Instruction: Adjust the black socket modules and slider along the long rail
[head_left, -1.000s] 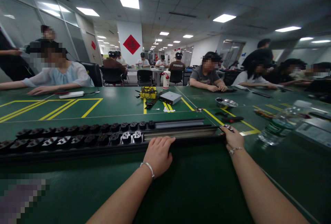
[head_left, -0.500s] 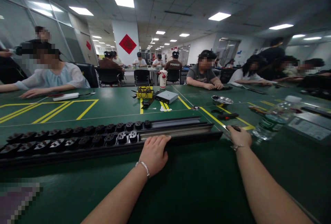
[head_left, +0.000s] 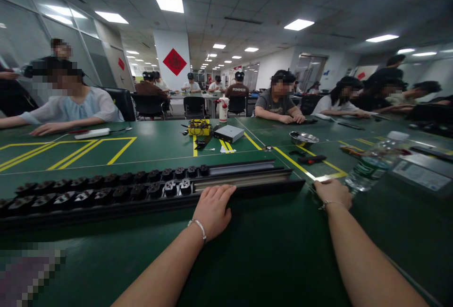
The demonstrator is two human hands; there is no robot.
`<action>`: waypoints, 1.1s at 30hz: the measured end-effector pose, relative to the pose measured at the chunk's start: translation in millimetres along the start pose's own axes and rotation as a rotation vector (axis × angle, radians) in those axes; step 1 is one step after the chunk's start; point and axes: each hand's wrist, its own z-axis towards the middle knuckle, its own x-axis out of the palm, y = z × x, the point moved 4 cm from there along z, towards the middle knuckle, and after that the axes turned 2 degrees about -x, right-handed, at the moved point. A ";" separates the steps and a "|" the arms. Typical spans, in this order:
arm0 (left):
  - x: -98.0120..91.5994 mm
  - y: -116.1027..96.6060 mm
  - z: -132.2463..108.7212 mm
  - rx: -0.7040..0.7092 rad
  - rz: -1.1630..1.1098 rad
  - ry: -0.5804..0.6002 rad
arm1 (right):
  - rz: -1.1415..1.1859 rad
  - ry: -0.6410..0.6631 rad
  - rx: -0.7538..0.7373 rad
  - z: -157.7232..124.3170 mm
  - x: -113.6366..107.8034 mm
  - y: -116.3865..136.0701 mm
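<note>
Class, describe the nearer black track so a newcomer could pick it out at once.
On the big green table, find the person's left hand. It is at the front edge of the nearer black track. Unlike the track behind, this one's row of black pieces ends at the right in two with shiny tops.

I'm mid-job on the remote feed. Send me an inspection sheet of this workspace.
Surface: green table, marked with yellow tape.
Work items: black front rail and rear rail, side by side; dark plug-like pieces in rows toward the left.
Clutter: plastic bottle, metal bowl, grey box.
Hands: left hand lies over the front rail's near edge; right hand is past its right end, near the bottle, grip hidden.
Cables: dark cables heaped at a yellow box.
Surroundings: person in grey shirt seated across; others around.
</note>
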 end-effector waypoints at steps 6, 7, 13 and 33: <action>-1.9 -1.3 -2.6 0.073 -0.066 0.004 | 0.023 -0.178 -0.607 -44.6 -20.0 73.0; -3.3 -1.4 -3.1 0.093 -0.085 -0.009 | 0.055 -0.142 -0.728 -60.2 -19.6 89.7; -40.1 20.1 -3.3 0.011 -0.207 -0.299 | 0.329 0.122 -1.092 -166.6 -5.4 165.3; -59.2 93.0 -52.4 -0.363 0.230 -0.387 | 0.226 0.390 -1.131 -324.7 33.7 240.9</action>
